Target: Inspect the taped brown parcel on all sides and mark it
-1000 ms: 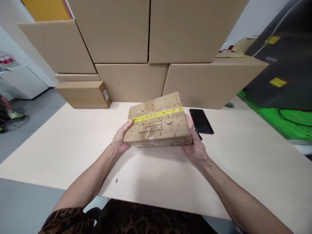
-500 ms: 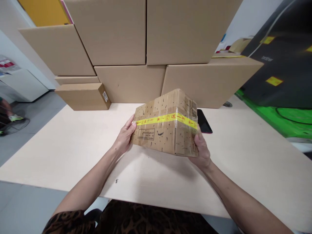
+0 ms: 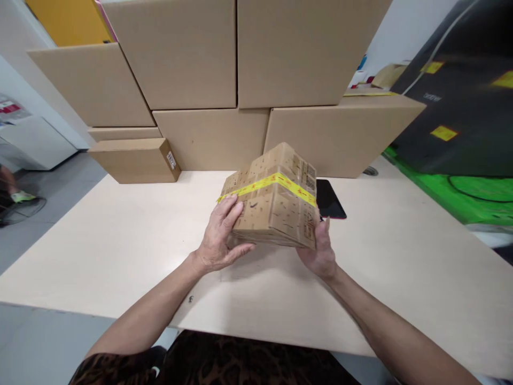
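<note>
A brown cardboard box [image 3: 256, 211] with dark flecks and a band of yellow printed tape [image 3: 256, 186] is held tilted above the table, one corner edge turned towards me. My left hand [image 3: 222, 232] grips its left side, fingers laid on the flecked face and thumb along the lower edge. At the lower right corner, my right hand [image 3: 319, 251] supports the box, with the thumb up against its side. The right fingers are partly hidden beneath it. Just behind the right hand a black tablet [image 3: 331, 199] lies on the table, partly covered by the box.
Large plain cartons [image 3: 288, 53] are stacked along the back of the pale table [image 3: 100, 240]. A smaller flat carton [image 3: 132, 160] with a label stands at the back left. To the right are a dark panel [image 3: 460, 107] with yellow stickers and a green surface [image 3: 441, 192].
The box has tipped so that its underside edge shows. My left hand has shifted from the left end onto the front face and lower edge; my right hand has moved slightly left and lower.
</note>
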Tool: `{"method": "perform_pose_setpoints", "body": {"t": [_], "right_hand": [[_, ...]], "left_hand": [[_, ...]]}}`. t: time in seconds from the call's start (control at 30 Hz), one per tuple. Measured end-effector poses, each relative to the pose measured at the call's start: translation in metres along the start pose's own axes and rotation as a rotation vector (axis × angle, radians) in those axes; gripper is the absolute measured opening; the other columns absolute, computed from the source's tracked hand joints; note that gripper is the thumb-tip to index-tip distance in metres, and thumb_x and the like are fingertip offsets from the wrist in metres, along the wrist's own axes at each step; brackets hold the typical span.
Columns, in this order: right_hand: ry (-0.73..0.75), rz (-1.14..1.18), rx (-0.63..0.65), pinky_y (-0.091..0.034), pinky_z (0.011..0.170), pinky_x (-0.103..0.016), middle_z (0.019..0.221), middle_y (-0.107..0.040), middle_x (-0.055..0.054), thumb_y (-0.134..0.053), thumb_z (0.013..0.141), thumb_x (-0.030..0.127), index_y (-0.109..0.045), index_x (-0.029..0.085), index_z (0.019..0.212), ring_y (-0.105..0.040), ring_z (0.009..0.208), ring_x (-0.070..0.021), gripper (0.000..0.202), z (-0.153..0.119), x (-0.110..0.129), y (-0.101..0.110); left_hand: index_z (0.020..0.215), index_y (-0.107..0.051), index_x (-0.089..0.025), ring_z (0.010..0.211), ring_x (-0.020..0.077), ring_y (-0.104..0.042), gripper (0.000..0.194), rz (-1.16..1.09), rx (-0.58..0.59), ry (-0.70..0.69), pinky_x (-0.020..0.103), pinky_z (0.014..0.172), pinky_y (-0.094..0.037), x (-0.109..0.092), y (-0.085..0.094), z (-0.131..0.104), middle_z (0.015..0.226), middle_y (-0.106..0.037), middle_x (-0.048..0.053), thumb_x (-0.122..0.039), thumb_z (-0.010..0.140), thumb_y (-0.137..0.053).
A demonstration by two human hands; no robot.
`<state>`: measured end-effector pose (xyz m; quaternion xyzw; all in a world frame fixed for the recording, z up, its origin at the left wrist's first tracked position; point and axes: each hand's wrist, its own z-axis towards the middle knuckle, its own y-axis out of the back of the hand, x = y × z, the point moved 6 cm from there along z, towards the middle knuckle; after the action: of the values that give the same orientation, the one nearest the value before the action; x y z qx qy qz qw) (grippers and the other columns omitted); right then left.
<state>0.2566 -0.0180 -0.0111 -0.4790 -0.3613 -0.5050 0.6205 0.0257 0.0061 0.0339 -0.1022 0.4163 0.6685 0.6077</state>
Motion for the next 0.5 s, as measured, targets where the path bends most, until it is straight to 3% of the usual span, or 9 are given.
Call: {"method": "perform_pose_setpoints", "body": {"t": [0.13,0.27,0.43,0.5], "right_hand": [[0.139,-0.139,0.158,-0.029,0.139,-0.061,0.184,-0.030,0.011,-0.052,0.100,0.079,-0.034,0.056,0.168,-0.019,0.174,-0.0293,0.074,-0.008,0.007,-0.013],[0.249,-0.380,0.258,-0.010,0.142,-0.064,0.187,-0.018,0.013,-0.056,0.107,0.061,-0.027,0.058,0.171,-0.005,0.176,-0.0313,0.070,-0.006,0.015,-0.016],[0.371,-0.536,0.289,-0.019,0.139,-0.069,0.187,-0.014,0.006,-0.073,0.100,0.047,-0.023,0.055,0.172,-0.008,0.175,-0.0370,0.089,-0.002,0.012,-0.018],[0.308,-0.510,0.244,-0.021,0.139,-0.070,0.185,-0.018,0.002,-0.081,0.093,0.045,-0.026,0.052,0.171,-0.011,0.174,-0.0383,0.096,0.000,0.007,-0.017]], "left_hand": [[0.135,-0.071,-0.024,0.144,0.0419,-0.057,0.063,-0.236,-0.130,0.230,0.059,0.127,-0.038,0.016,-0.001,-0.006,0.143,-0.068,0.017,-0.049,0.082,-0.091],[0.137,-0.068,-0.024,0.130,0.0338,-0.064,0.056,-0.502,-0.105,0.354,0.048,0.116,-0.050,0.023,-0.012,-0.012,0.136,-0.069,0.012,-0.055,0.092,-0.081],[0.155,-0.055,-0.027,0.137,0.0330,-0.062,0.068,-0.509,-0.050,0.351,0.047,0.119,-0.049,0.020,-0.014,-0.008,0.150,-0.065,0.013,-0.049,0.095,-0.080],[0.156,-0.054,-0.027,0.138,0.0335,-0.062,0.066,-0.470,-0.030,0.343,0.050,0.121,-0.049,0.020,-0.013,-0.006,0.151,-0.065,0.013,-0.047,0.098,-0.077]]}}
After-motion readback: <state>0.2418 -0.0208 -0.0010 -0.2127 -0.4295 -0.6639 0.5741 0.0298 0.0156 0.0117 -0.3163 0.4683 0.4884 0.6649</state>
